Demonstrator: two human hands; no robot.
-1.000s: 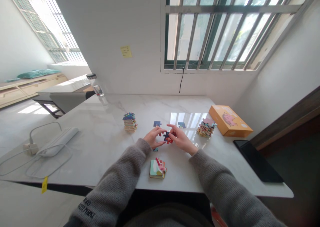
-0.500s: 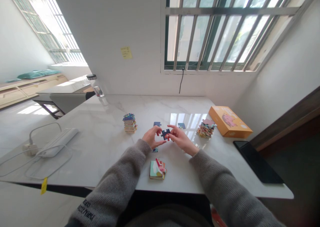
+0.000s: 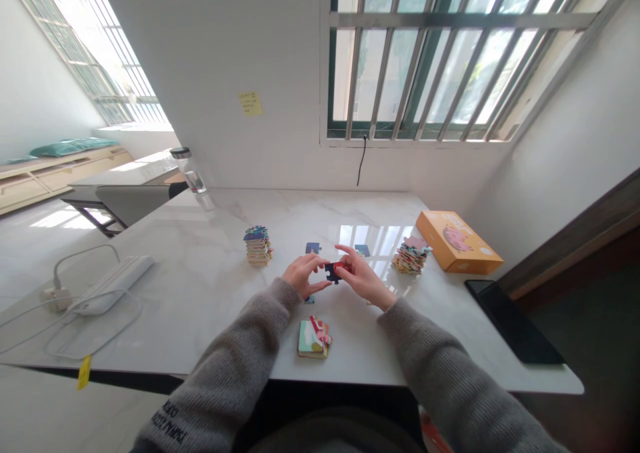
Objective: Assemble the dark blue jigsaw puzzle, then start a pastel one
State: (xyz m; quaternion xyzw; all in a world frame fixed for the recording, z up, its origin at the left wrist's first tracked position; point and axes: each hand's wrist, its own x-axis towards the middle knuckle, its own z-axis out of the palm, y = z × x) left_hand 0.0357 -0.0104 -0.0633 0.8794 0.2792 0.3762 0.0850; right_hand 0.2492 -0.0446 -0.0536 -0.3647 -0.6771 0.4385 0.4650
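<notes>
Above the table, a dark blue puzzle piece (image 3: 331, 272) with a red patch is between my two hands. My right hand (image 3: 364, 276) pinches its right side with the thumb, the forefinger stretched out above. My left hand (image 3: 301, 274) has its thumb and forefinger at the left part of the piece, closed around its edges. Behind the hands lie a blue puzzle piece (image 3: 313, 248) and another blue piece (image 3: 362, 250). A further piece (image 3: 310, 300) is partly hidden below my left hand. Nearer me sits a low stack of puzzle pieces (image 3: 313, 338).
A tall stack of pieces (image 3: 258, 246) stands left, and a messier stack (image 3: 411, 256) right. Beyond it are an orange box (image 3: 457, 243) and a black phone-like slab (image 3: 513, 321). A white power strip (image 3: 117, 285) with cables lies left; a bottle (image 3: 189, 171) stands at the back.
The puzzle piece has been turned between my fingers, and its red patch now shows at the upper right. Both hands have stayed in nearly the same place.
</notes>
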